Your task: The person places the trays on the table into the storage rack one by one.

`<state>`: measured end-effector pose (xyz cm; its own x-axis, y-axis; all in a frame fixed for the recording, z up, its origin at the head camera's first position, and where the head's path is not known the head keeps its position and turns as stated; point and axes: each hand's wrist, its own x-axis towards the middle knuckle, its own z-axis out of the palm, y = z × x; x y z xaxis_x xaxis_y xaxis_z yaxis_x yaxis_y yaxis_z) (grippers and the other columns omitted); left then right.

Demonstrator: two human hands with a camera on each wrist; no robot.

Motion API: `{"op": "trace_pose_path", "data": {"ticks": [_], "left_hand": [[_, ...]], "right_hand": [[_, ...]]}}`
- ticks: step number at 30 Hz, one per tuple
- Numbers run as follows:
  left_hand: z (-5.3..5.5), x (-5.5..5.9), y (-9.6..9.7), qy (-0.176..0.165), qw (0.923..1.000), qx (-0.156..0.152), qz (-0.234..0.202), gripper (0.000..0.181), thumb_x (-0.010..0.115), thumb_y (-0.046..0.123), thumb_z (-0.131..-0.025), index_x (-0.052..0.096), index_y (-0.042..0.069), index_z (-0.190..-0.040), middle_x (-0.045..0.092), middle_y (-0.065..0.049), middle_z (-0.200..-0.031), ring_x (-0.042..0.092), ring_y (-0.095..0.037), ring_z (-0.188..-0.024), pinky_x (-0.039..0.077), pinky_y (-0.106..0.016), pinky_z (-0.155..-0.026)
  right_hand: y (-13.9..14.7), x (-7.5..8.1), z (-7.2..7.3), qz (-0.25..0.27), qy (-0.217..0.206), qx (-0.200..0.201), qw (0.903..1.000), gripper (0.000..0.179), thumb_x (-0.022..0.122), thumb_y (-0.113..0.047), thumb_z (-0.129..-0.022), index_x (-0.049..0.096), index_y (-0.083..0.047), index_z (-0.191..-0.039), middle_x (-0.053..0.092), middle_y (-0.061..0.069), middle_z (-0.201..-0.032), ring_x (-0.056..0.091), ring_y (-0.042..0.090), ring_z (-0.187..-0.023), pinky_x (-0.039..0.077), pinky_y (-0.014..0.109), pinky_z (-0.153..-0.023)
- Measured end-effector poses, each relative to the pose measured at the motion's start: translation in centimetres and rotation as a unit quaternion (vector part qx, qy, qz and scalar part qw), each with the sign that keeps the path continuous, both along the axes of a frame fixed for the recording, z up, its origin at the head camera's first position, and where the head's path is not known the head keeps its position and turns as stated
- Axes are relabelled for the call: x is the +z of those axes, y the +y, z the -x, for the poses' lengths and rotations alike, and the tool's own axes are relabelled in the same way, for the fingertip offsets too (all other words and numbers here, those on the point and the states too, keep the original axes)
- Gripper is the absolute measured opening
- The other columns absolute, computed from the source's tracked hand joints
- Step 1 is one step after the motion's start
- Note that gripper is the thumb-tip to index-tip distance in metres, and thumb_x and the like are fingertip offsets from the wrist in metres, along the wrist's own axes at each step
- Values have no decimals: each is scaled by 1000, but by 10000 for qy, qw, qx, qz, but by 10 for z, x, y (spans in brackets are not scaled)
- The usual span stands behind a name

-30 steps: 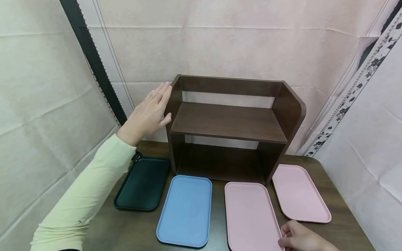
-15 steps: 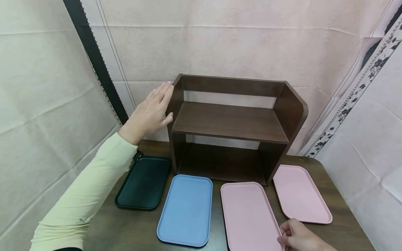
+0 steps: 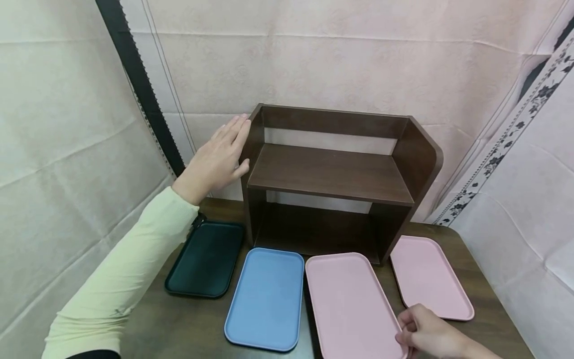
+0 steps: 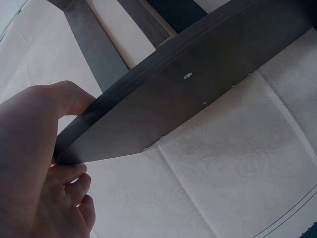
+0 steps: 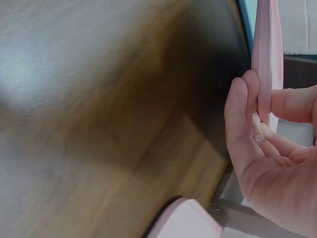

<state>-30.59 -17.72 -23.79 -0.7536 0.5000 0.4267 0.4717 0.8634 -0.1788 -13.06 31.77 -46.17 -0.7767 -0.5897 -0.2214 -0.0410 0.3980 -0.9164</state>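
Observation:
A dark brown two-tier shelf [image 3: 332,172] stands at the back of the table. My left hand [image 3: 217,157] holds the front edge of its left side panel; in the left wrist view the thumb lies on one side of the panel [image 4: 163,94] and the bent fingers on the other. At the lower right my right hand [image 3: 428,331] pinches the right rim of a pink tray [image 3: 352,304] between thumb and fingers. The right wrist view has that tray [image 5: 265,54] edge-on, lifted off the table, fingers under it. Its far end is close before the shelf's lower tier.
A blue tray [image 3: 265,299] lies left of the held tray, and a dark green tray [image 3: 206,259] farther left beside my sleeve. A second pink tray [image 3: 432,279] lies to the right of the shelf. White fabric walls [image 3: 336,70] enclose the wooden table [image 3: 152,319].
The held pink tray has shifted left and slightly forward, closer to the blue tray, with its near part rising. My left hand stays on the shelf panel.

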Motion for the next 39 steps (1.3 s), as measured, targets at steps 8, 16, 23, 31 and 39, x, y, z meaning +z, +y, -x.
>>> {"op": "trace_pose_path", "data": {"ticks": [8, 16, 23, 31, 39], "left_hand": [[-1, 1, 0, 80, 10000, -30, 18, 80, 57, 26, -105, 16, -6, -166, 15, -24, -176, 18, -39, -165, 21, -53, -135], [-4, 2, 1, -56, 9999, 81, 55, 80, 56, 27, -106, 15, -7, -166, 13, -23, -177, 15, -39, -165, 19, -53, -136], [-2, 3, 1, -36, 9999, 95, 84, 81, 56, 28, -106, 14, -7, -166, 13, -24, -176, 16, -39, -165, 21, -53, -135], [-2, 2, 1, -29, 10000, 57, 11, 81, 56, 27, -105, 15, -7, -166, 14, -24, -176, 16, -39, -165, 20, -52, -136], [0, 2, 1, -58, 9999, 33, 84, 82, 55, 27, -106, 13, -8, -166, 13, -24, -176, 15, -40, -165, 20, -52, -136]], "right_hand": [[-15, 36, -1, -1, 220, 243, 9995, 11, 59, 6, -95, 69, 9, -93, 72, -4, -73, 67, 1, -65, 63, 28, -56], [-29, 81, 0, 32, 147, 384, 9992, 13, 58, 5, -96, 70, 10, -95, 74, 1, -75, 70, 5, -65, 65, 34, -57], [-33, 122, 5, 223, -69, 466, 9986, 19, 56, 4, -99, 70, 15, -106, 79, 6, -84, 75, 10, -74, 66, 36, -63], [-32, 168, 14, -30, 233, 375, 9990, 20, 55, 2, -101, 69, 14, -107, 80, 5, -87, 75, 11, -75, 67, 38, -65], [-35, 199, 34, -230, 369, 74, 9990, 23, 54, -3, -104, 67, 15, -109, 80, 0, -89, 74, 11, -75, 67, 34, -71]]}}
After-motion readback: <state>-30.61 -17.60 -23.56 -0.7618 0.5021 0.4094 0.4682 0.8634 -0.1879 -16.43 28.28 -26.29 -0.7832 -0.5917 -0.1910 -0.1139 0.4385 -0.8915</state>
